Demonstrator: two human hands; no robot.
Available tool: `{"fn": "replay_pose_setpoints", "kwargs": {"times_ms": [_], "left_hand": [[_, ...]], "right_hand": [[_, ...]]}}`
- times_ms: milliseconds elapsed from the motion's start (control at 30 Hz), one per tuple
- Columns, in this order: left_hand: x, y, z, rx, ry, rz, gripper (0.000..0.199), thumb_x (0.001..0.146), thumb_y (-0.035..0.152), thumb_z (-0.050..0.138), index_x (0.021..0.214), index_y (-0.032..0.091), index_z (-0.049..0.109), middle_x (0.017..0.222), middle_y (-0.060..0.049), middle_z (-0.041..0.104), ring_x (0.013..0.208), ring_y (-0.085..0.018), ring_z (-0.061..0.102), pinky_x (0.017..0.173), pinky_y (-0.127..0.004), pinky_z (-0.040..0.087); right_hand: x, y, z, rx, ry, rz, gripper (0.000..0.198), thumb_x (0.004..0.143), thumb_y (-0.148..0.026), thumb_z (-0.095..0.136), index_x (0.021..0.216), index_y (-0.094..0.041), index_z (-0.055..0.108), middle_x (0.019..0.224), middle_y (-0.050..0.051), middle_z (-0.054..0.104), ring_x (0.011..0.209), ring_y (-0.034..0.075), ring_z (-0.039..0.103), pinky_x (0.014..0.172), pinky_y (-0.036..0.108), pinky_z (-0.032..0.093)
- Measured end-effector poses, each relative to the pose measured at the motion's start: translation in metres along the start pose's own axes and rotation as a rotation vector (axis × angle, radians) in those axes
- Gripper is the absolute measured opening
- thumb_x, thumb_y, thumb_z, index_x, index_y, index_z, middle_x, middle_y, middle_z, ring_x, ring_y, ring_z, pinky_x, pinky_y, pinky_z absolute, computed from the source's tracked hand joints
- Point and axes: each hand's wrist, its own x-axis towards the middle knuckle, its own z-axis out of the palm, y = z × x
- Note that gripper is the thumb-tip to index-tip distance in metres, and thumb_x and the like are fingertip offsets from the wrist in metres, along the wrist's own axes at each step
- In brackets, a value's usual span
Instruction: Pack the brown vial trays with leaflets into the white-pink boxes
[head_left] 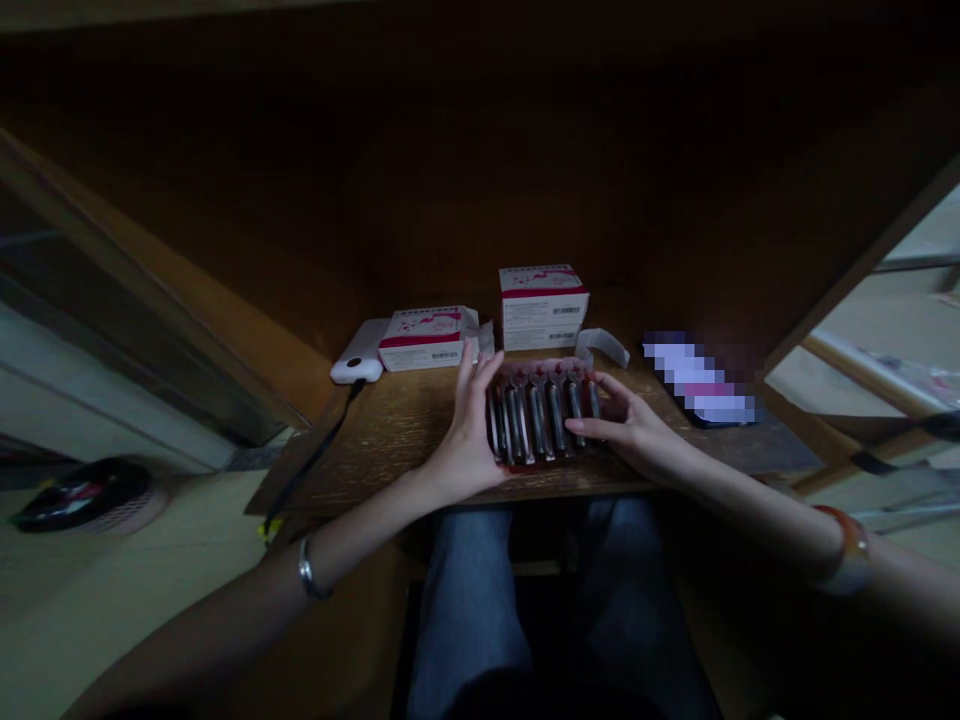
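A pack of dark oral-liquid vials (536, 415), several in a row with reddish translucent plastic about them, is between my two hands near the desk's front edge. My left hand (472, 430) grips its left end, thumb low and fingers up along the side. At the right end, my right hand (634, 430) pinches it, with the thumb across the front and the fingers behind. Just behind the pack lies a white and pink carton (424, 337) with its right end flap open. Further right are two similar cartons (544, 305), apparently stacked.
On the wooden desk (405, 430), a white power bank (360, 352) with a black cable (322, 445) lies left. A curled white strip (604, 345) and a phone (697, 380) lie right. Wooden panels enclose the sides. A waste basket (94, 495) stands on the floor at left.
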Motion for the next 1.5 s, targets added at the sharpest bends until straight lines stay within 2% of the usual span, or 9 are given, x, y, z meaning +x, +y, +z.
{"fn": "replay_pose_setpoints", "kwargs": {"times_ms": [167,300,567,700,833,1000,1100,1200,1500], "left_hand": [[0.01,-0.002,0.0,-0.601,-0.247,-0.307,0.122,0.072,0.033,0.084,0.16,0.037,-0.001,0.165,-0.013,0.028,0.148,-0.035,0.037,0.116,-0.055,0.039],[0.014,0.002,-0.004,-0.765,-0.316,-0.36,0.127,0.066,0.025,0.086,0.16,0.038,0.002,0.167,-0.01,0.023,0.149,-0.036,0.034,0.113,-0.055,0.042],[0.008,-0.01,-0.002,-0.566,-0.346,-0.107,0.102,0.079,0.013,0.068,0.16,0.038,0.011,0.169,-0.004,0.017,0.15,-0.032,0.032,0.114,-0.049,0.044],[0.007,-0.015,-0.003,-0.285,-0.258,0.008,0.091,0.084,0.012,0.062,0.159,0.038,0.018,0.164,-0.004,0.033,0.143,-0.029,0.046,0.115,-0.049,0.044],[0.009,-0.011,-0.006,-0.004,-0.13,0.082,0.079,0.085,0.018,0.066,0.155,0.033,0.032,0.153,-0.009,0.047,0.137,-0.028,0.05,0.117,-0.049,0.04],[0.013,-0.006,-0.005,0.063,-0.069,0.173,0.078,0.074,0.022,0.081,0.143,0.025,0.043,0.16,-0.017,0.034,0.147,-0.033,0.036,0.118,-0.053,0.035],[0.012,-0.007,-0.002,-0.062,-0.063,0.137,0.073,0.074,0.027,0.083,0.136,0.026,0.046,0.151,-0.015,0.049,0.14,-0.031,0.048,0.114,-0.049,0.04],[0.012,-0.01,0.001,-0.212,-0.043,0.051,0.077,0.075,0.038,0.083,0.139,0.025,0.042,0.143,-0.014,0.056,0.13,-0.028,0.058,0.109,-0.042,0.047],[0.024,-0.015,0.005,-0.408,-0.005,-0.32,0.057,0.082,0.059,0.07,0.116,0.015,0.055,0.124,-0.014,0.067,0.118,-0.025,0.063,0.108,-0.044,0.048]], "right_hand": [[-0.003,-0.001,0.007,0.009,0.173,-0.112,0.053,0.06,-0.024,0.088,0.103,-0.026,0.057,0.105,0.002,0.075,0.102,0.022,0.07,0.107,0.043,0.049],[-0.005,0.0,0.007,-0.048,0.186,-0.16,0.058,0.061,-0.028,0.088,0.11,-0.026,0.056,0.101,0.002,0.075,0.099,0.024,0.07,0.1,0.043,0.052],[-0.002,0.006,0.001,-0.139,0.126,-0.271,0.069,0.068,-0.04,0.086,0.126,-0.031,0.05,0.126,0.005,0.068,0.116,0.027,0.065,0.107,0.048,0.049],[-0.001,0.008,-0.004,-0.261,0.125,-0.351,0.071,0.079,-0.047,0.077,0.141,-0.035,0.045,0.148,0.002,0.055,0.136,0.027,0.052,0.117,0.046,0.041],[0.002,0.007,-0.008,-0.197,0.121,-0.26,0.07,0.082,-0.046,0.073,0.146,-0.036,0.045,0.152,-0.001,0.051,0.142,0.027,0.046,0.118,0.046,0.041],[0.003,-0.001,-0.008,-0.089,0.204,-0.126,0.061,0.088,-0.047,0.059,0.146,-0.032,0.046,0.153,0.001,0.05,0.133,0.028,0.055,0.096,0.044,0.058],[-0.001,-0.005,-0.007,-0.008,0.095,-0.092,0.064,0.088,-0.048,0.051,0.149,-0.034,0.04,0.128,0.004,0.068,0.089,0.025,0.074,0.058,0.037,0.062],[-0.005,-0.007,-0.006,0.059,-0.005,-0.062,0.07,0.082,-0.048,0.057,0.146,-0.026,0.041,0.082,0.002,0.075,0.054,0.021,0.069,0.044,0.033,0.053],[0.0,-0.007,-0.002,-0.128,0.011,-0.061,0.065,0.066,-0.033,0.084,0.121,-0.014,0.056,0.056,-0.006,0.063,0.043,0.012,0.052,0.04,0.025,0.039]]}}
